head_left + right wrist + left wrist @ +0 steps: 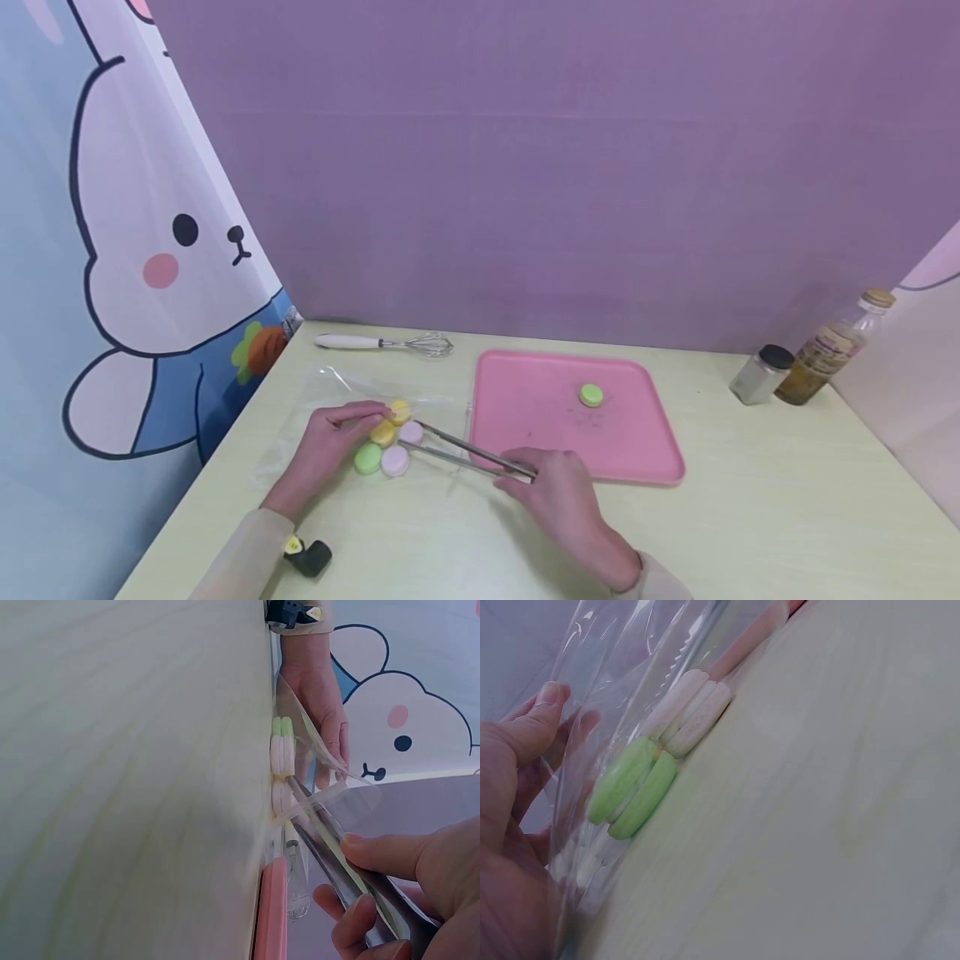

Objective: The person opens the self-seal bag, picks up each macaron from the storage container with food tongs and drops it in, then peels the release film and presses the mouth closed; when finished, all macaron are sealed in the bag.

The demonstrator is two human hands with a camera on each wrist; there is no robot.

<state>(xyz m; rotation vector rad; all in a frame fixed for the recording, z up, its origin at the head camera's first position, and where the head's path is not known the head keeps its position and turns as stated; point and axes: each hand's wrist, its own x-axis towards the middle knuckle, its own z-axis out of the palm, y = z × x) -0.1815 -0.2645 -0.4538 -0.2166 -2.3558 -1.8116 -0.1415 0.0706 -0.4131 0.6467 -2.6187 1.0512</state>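
Observation:
My right hand (562, 498) grips metal tongs (476, 452), whose tips reach left into a clear plastic bag (619, 671). Between or beside those tips lies a pale pink macaron (411, 432); whether they touch it is unclear. Another pale pink macaron (395, 461), a green macaron (368, 458) and two yellow macarons (383, 432) lie close together in the bag. In the left wrist view my left hand (514, 787) pinches the bag's film, lifting it beside the macarons. A second green macaron (591, 395) rests on the pink tray (510, 375).
A whisk (382, 342) with a white handle lies along the table's back edge. At the right back stand a black-capped jar (761, 377) and a corked bottle (822, 354) of brown liquid. A black wrist device (307, 557) sits at the left sleeve.

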